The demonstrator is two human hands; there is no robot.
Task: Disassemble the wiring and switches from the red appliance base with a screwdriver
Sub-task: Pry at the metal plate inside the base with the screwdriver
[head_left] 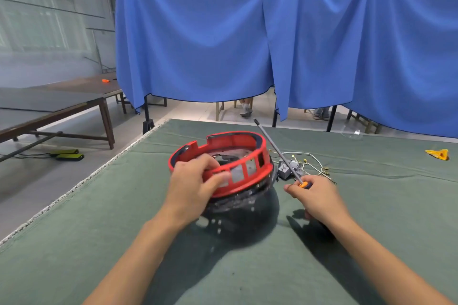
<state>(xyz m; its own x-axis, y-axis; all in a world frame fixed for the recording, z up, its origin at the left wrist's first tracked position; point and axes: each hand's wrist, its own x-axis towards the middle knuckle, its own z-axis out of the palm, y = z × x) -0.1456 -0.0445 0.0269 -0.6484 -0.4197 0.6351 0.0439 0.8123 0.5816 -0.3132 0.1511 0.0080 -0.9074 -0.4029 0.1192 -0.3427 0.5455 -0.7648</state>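
Gripping red appliance base [233, 158] at frame centre, tilted on green bench [347, 218]: left hand [195, 183] curled over its near rim | right hand [319, 195] pinches screwdriver [277, 151], shaft pointing up-left | wiring and switches [297, 166] just right of base

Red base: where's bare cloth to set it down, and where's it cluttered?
Free: the green cloth left of the red base, out to the table's edge, and the stretch between the wire bundle and the yellow piece. Crowded: just right of the base, with switch blocks, wires and the right hand holding the screwdriver.
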